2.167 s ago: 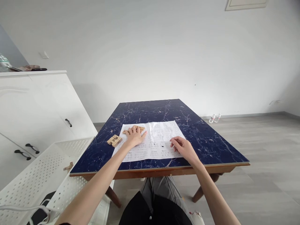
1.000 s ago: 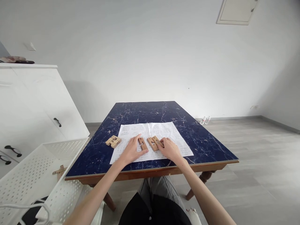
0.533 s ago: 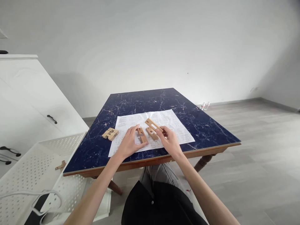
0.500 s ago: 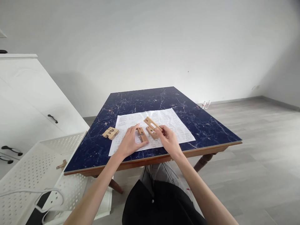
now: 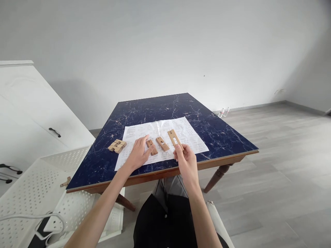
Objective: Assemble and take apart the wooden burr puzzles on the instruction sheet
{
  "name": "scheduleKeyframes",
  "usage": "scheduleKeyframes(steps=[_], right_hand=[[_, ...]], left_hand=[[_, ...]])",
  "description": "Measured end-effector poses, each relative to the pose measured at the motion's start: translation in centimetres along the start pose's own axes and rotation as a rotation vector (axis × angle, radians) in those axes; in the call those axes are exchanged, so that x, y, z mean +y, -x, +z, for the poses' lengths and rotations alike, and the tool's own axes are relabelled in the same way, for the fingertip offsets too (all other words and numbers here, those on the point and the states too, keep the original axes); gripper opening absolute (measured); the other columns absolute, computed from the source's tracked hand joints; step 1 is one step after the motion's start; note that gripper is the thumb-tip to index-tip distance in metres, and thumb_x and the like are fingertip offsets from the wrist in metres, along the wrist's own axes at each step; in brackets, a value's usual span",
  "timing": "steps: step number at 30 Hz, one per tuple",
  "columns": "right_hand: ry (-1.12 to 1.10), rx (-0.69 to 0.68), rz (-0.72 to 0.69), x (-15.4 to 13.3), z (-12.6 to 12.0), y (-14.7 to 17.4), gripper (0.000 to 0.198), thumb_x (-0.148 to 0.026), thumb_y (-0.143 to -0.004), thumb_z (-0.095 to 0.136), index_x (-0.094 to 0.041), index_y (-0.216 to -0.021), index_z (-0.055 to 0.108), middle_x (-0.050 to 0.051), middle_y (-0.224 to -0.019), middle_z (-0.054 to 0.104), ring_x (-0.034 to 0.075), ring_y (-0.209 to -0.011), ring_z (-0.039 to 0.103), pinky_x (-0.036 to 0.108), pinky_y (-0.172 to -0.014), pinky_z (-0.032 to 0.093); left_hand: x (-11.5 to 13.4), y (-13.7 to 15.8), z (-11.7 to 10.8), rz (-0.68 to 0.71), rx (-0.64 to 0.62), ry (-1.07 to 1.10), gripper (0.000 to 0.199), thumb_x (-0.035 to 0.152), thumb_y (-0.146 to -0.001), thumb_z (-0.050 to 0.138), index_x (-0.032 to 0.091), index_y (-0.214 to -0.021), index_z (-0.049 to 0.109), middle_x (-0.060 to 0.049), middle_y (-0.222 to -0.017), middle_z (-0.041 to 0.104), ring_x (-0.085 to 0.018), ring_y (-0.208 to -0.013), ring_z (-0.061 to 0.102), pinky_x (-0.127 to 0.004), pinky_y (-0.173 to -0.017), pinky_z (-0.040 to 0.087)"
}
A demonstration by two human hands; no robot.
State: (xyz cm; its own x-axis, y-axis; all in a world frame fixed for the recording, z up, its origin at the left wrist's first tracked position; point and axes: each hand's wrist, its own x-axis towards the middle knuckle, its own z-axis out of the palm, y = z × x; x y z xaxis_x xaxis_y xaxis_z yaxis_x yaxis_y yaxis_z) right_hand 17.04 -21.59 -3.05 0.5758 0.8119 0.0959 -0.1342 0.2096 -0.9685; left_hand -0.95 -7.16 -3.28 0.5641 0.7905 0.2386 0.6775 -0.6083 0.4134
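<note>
In my right hand [image 5: 185, 156], thumb and fingers grip the near end of a flat wooden block [image 5: 173, 137] marked 2, with a long slot through it. The block is tilted up over the right part of a printed sheet [image 5: 134, 131]. My left hand [image 5: 139, 153] rests at the left of the sheet, fingers apart. Its thumb lies over a notched wooden block [image 5: 153, 151], and its fingertips are beside that block's far end. Between the two hands another notched wooden block [image 5: 162, 144] lies on the paper, touched by neither.
A cluster of small wooden pieces [image 5: 117, 146] sits on the dark blue marbled table [image 5: 152, 106], left of the paper. A white perforated rack [image 5: 33, 179] with a small wooden piece [image 5: 65, 182] and a cable [image 5: 28, 216] stands at left. Bottles [image 5: 223, 112] are on the floor.
My right hand has turned the block marked 2 more upright and drawn it clear of the middle block. My left thumb has slid from the near end of the left block onto its middle.
</note>
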Motion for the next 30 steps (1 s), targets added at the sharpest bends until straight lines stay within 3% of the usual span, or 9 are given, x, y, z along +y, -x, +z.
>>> scheduleKeyframes(steps=[4, 7, 13, 19, 22, 24, 26, 28, 30], right_hand=[[0.007, -0.046, 0.015, -0.3, -0.4, 0.0, 0.039, -0.061, -0.099, 0.063, -0.024, -0.089, 0.062, -0.001, -0.074, 0.059, 0.018, -0.068, 0.054, 0.031, -0.064, 0.042], [-0.014, -0.056, 0.028, -0.3, -0.4, -0.1, 0.038, -0.060, -0.099, 0.064, -0.023, -0.089, 0.063, -0.001, -0.073, 0.059, 0.017, -0.067, 0.054, 0.031, -0.063, 0.042], [-0.039, -0.071, 0.039, -0.5, -0.3, -0.1, 0.037, -0.059, -0.098, 0.065, -0.023, -0.091, 0.063, 0.000, -0.075, 0.061, 0.017, -0.068, 0.057, 0.031, -0.063, 0.044], [-0.048, -0.110, 0.056, -0.1, -0.1, 0.0, 0.037, -0.059, -0.098, 0.063, -0.022, -0.093, 0.063, -0.001, -0.071, 0.060, 0.017, -0.065, 0.056, 0.030, -0.059, 0.043], [-0.049, -0.119, 0.054, 0.0, -0.2, -0.1, 0.037, -0.059, -0.098, 0.063, -0.023, -0.093, 0.063, -0.001, -0.072, 0.061, 0.018, -0.066, 0.058, 0.030, -0.059, 0.044], [-0.047, -0.119, 0.044, -0.1, -0.3, -0.1, 0.037, -0.060, -0.098, 0.063, -0.023, -0.092, 0.064, 0.000, -0.072, 0.062, 0.018, -0.066, 0.059, 0.030, -0.059, 0.044], [-0.041, -0.112, 0.036, -0.1, -0.5, -0.2, 0.038, -0.060, -0.098, 0.063, -0.023, -0.091, 0.064, 0.000, -0.072, 0.062, 0.018, -0.065, 0.058, 0.030, -0.059, 0.044], [-0.043, -0.103, 0.035, -0.1, -0.6, -0.2, 0.038, -0.060, -0.098, 0.063, -0.023, -0.091, 0.065, 0.001, -0.073, 0.063, 0.018, -0.065, 0.058, 0.031, -0.059, 0.045], [-0.049, -0.097, 0.038, -0.1, -0.7, -0.2, 0.037, -0.060, -0.098, 0.064, -0.023, -0.091, 0.065, 0.001, -0.075, 0.064, 0.018, -0.066, 0.058, 0.031, -0.060, 0.045]], left_hand=[[0.4, -0.7, -0.6, -0.012, 0.021, -0.045, 0.056, 0.051, -0.108, 0.037, 0.015, -0.146, 0.056, -0.017, -0.151, 0.058, -0.035, -0.146, 0.046, -0.051, -0.123, 0.035], [0.7, -1.3, -1.0, -0.063, 0.005, -0.085, 0.055, 0.051, -0.109, 0.030, 0.015, -0.131, 0.066, -0.018, -0.140, 0.064, -0.037, -0.137, 0.052, -0.054, -0.118, 0.037], [1.5, -2.4, -1.3, -0.144, -0.103, -0.156, 0.077, 0.076, -0.080, 0.068, 0.016, -0.129, 0.066, -0.020, -0.140, 0.058, -0.045, -0.134, 0.051, -0.052, -0.108, 0.045], [1.7, -2.8, -1.8, -0.183, -0.150, -0.166, 0.076, 0.074, -0.074, 0.073, 0.021, -0.127, 0.066, -0.015, -0.132, 0.064, -0.036, -0.120, 0.064, -0.041, -0.097, 0.053], [2.4, -2.3, -2.1, -0.223, -0.108, -0.213, 0.076, 0.076, -0.076, 0.070, 0.017, -0.124, 0.066, -0.021, -0.134, 0.064, -0.039, -0.117, 0.066, -0.043, -0.089, 0.053], [3.1, -1.9, -2.4, -0.247, -0.088, -0.258, 0.069, 0.079, -0.075, 0.069, 0.017, -0.105, 0.070, -0.023, -0.121, 0.069, -0.044, -0.111, 0.067, -0.046, -0.085, 0.051], [3.8, -1.6, -2.7, -0.247, -0.116, -0.282, 0.059, 0.080, -0.075, 0.069, 0.021, -0.078, 0.067, -0.018, -0.091, 0.073, -0.043, -0.094, 0.070, -0.044, -0.076, 0.049], [4.3, -1.5, -2.9, -0.238, -0.168, -0.288, 0.059, 0.078, -0.078, 0.068, 0.024, -0.058, 0.056, -0.010, -0.064, 0.065, -0.036, -0.073, 0.069, -0.039, -0.067, 0.044], [4.7, -1.3, -3.0, -0.240, -0.205, -0.294, 0.059, 0.072, -0.082, 0.067, 0.024, -0.052, 0.049, -0.007, -0.052, 0.057, -0.032, -0.060, 0.066, -0.036, -0.060, 0.040]])
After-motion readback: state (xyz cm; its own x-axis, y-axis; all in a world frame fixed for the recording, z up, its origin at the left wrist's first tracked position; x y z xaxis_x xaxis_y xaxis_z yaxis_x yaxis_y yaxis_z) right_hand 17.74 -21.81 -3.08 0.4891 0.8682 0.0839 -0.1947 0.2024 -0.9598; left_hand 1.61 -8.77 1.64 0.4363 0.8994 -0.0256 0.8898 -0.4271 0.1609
